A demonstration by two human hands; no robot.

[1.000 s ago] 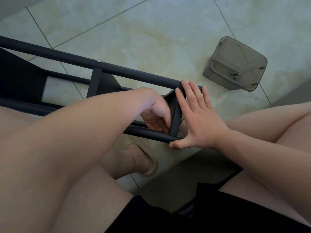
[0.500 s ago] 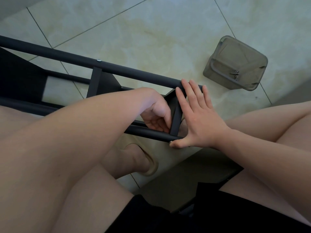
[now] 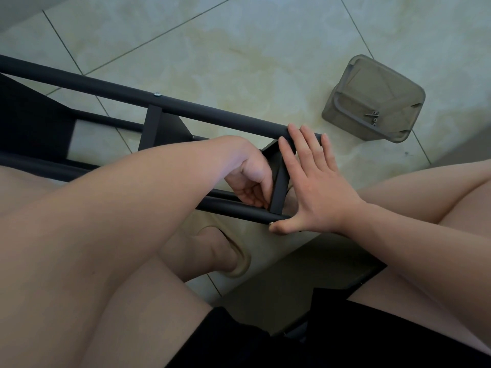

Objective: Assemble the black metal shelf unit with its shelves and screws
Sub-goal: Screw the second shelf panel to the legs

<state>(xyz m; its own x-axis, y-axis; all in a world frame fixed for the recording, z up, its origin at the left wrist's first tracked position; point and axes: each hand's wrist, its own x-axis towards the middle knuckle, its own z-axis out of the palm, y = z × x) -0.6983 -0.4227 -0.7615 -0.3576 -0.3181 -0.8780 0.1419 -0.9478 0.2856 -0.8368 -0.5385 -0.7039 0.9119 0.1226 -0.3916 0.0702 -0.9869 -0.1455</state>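
The black metal shelf unit [image 3: 212,115] lies on its side across the floor, its round poles running from upper left to centre. A black shelf [image 3: 279,179] sits between the upper and lower pole near their right ends. My left hand [image 3: 249,179] reaches between the poles, fingers curled against the shelf's left face close to the lower pole; what they pinch is hidden. My right hand [image 3: 316,187] is spread flat against the shelf's right side, fingertips on the upper pole and thumb under the lower pole. A silver screw head [image 3: 157,95] shows on the upper pole.
A clear grey plastic container [image 3: 377,99] lies on the tiled floor at the upper right with a few screws [image 3: 373,118] inside. My bare knees frame the lower view, and one slippered foot [image 3: 223,251] rests under the lower pole. Another black shelf [image 3: 32,120] is at the left.
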